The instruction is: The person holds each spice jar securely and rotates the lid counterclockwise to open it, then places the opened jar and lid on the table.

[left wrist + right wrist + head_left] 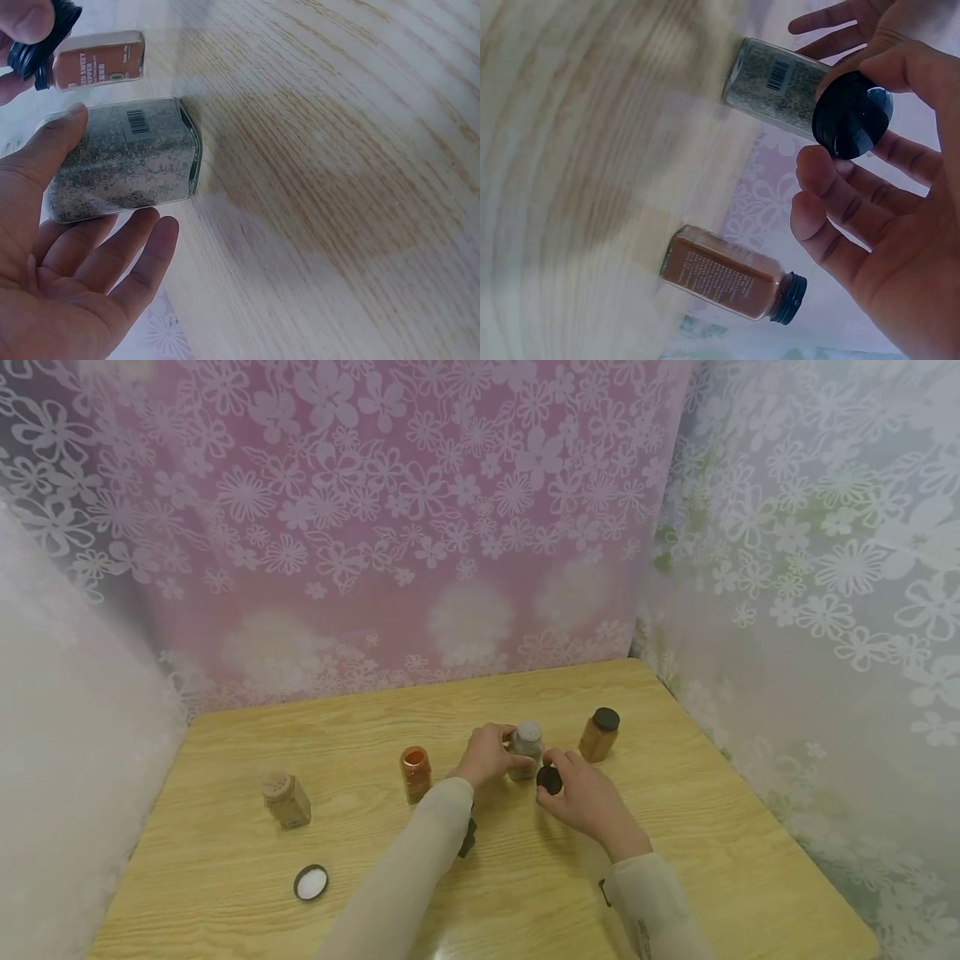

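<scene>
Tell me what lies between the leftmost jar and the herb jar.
In the head view, an orange-red spice jar and the left hand.

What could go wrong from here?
1. The left sleeve is close to the uncapped orange jar; a nudge might tip it and spill powder.
2. The right hand holds the black cap between thumb and fingers; it could slip.
3. The left hand grips the uncapped herb jar; tilting might shake herbs out.

Pink floral curtain (pixel 420 510) behind — pale sheet (pixel 810 568) right — wood-grain table (pixel 735 860).
</scene>
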Motion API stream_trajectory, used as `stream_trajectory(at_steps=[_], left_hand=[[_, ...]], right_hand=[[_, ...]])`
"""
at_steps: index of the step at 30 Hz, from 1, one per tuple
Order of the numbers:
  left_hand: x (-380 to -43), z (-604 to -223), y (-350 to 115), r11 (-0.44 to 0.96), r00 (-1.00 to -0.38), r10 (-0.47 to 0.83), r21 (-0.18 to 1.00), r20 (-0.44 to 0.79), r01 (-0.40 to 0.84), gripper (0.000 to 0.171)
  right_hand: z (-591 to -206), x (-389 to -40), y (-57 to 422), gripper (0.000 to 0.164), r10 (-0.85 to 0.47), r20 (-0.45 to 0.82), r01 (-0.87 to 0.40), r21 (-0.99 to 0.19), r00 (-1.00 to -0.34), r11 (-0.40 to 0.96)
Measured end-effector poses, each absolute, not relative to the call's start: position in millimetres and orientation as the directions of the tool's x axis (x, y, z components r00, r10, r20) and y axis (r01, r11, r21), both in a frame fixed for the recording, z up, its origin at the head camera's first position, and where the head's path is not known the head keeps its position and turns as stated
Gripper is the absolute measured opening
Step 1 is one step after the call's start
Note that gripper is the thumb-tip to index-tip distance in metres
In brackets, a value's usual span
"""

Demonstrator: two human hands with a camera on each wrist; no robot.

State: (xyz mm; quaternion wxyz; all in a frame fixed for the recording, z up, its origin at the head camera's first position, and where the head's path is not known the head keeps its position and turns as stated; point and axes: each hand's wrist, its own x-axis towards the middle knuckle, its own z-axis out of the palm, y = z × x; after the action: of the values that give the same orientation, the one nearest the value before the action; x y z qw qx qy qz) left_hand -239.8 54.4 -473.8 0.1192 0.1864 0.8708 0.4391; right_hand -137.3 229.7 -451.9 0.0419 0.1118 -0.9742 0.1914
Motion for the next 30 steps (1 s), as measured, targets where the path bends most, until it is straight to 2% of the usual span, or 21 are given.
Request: stream_trajectory(at_steps=[30], left_hand=[[-241,-476,55,0.534,-0.905,0.419,0.827,-0.077,0.176,0.062]], right_hand=[[-469,-127,234,0.038,-0.182,0.042,-0.184,-0.382,-0.982,0.905]])
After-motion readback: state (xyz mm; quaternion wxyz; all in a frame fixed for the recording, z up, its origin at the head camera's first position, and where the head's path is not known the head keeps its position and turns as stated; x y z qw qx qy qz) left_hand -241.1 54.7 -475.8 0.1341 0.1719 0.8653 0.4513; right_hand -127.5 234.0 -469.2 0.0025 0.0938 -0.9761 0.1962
